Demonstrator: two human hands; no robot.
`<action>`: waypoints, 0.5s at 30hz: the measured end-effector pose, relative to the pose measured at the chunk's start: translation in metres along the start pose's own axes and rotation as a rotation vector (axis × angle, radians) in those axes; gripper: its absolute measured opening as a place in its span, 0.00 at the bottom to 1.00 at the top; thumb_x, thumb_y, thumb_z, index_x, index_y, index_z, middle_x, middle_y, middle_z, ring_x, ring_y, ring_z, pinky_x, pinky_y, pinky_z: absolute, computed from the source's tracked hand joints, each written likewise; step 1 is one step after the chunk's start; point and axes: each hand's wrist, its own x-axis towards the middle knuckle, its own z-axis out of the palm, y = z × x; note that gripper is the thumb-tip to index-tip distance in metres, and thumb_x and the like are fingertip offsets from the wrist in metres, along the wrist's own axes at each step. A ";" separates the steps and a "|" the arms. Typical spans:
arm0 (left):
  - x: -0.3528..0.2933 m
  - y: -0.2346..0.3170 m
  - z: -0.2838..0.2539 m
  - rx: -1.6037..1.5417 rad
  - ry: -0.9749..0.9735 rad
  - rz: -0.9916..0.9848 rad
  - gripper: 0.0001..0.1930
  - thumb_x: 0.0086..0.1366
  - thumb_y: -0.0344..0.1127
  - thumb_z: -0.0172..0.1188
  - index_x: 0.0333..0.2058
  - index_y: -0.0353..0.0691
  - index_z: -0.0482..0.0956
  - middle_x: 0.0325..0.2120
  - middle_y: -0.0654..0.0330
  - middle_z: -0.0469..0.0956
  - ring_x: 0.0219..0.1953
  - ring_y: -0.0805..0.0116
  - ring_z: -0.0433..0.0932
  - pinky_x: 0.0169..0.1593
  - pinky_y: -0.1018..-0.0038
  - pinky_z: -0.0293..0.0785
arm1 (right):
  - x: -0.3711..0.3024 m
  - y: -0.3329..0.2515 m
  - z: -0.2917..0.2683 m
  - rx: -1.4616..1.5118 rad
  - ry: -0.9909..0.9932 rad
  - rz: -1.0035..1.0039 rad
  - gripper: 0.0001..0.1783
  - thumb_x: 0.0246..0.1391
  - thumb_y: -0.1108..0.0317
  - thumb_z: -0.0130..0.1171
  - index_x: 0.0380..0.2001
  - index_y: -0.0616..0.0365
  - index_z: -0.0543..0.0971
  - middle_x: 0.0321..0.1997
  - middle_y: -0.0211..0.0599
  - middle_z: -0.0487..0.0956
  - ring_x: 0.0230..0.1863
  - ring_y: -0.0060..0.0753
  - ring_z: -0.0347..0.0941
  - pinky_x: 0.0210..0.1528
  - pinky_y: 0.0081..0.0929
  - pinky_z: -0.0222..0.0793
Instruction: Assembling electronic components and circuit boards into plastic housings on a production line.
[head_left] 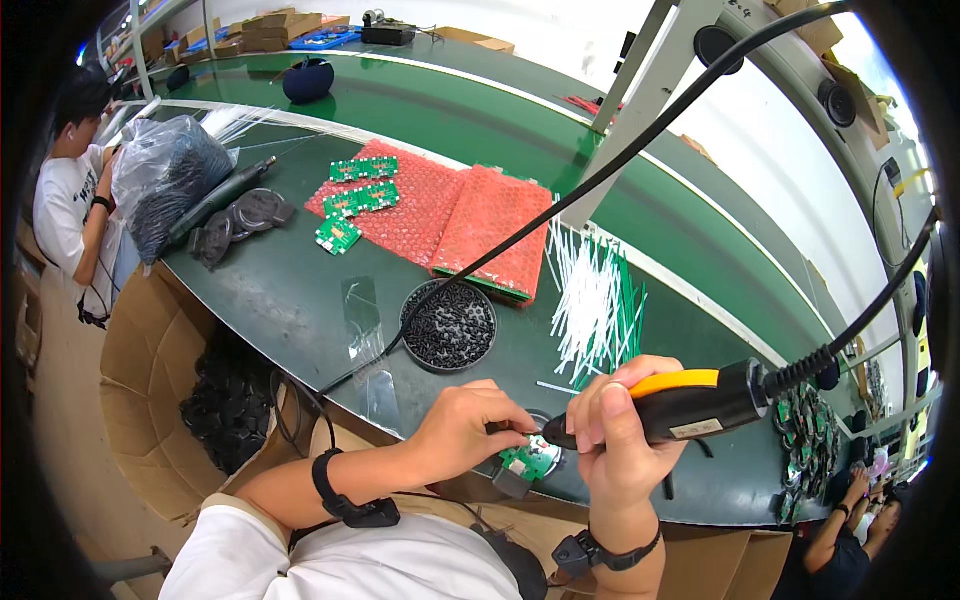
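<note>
Powered screwdriver applied to circuit board at near edge of bench.
Left hand (465,425) pinches the small green board (530,462) steady; right hand (612,435) wraps the yellow-black screwdriver (680,405), tip apparently on the board. 1 dish of black screws (449,326) sits within reach.

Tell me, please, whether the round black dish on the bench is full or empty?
Full. The round black dish is covered nearly to its rim with small dark pieces, probably screws.

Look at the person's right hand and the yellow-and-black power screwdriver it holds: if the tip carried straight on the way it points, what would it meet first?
Most likely the small green circuit board just beyond the tip of the screwdriver in the right hand, pinched by the left hand; depth is unclear.
</note>
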 end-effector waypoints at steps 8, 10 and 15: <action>0.004 0.002 -0.002 0.090 -0.110 -0.032 0.21 0.50 0.27 0.76 0.46 0.43 0.88 0.36 0.61 0.87 0.40 0.61 0.82 0.44 0.65 0.80 | -0.003 0.006 -0.002 -0.086 0.045 -0.004 0.13 0.59 0.81 0.66 0.43 0.62 0.73 0.31 0.37 0.78 0.21 0.21 0.72 0.23 0.20 0.68; 0.004 0.002 -0.003 0.091 -0.117 -0.041 0.21 0.50 0.27 0.76 0.46 0.43 0.88 0.36 0.61 0.87 0.41 0.60 0.83 0.45 0.65 0.80 | -0.003 0.008 -0.002 -0.098 0.051 0.000 0.13 0.59 0.81 0.66 0.43 0.62 0.74 0.32 0.37 0.78 0.21 0.21 0.72 0.23 0.20 0.68; 0.004 0.002 -0.004 0.085 -0.125 -0.047 0.21 0.50 0.27 0.77 0.46 0.43 0.88 0.37 0.61 0.88 0.42 0.59 0.83 0.46 0.65 0.80 | -0.002 0.011 -0.003 -0.083 0.052 0.000 0.13 0.59 0.80 0.67 0.42 0.62 0.74 0.32 0.37 0.78 0.22 0.20 0.72 0.23 0.20 0.68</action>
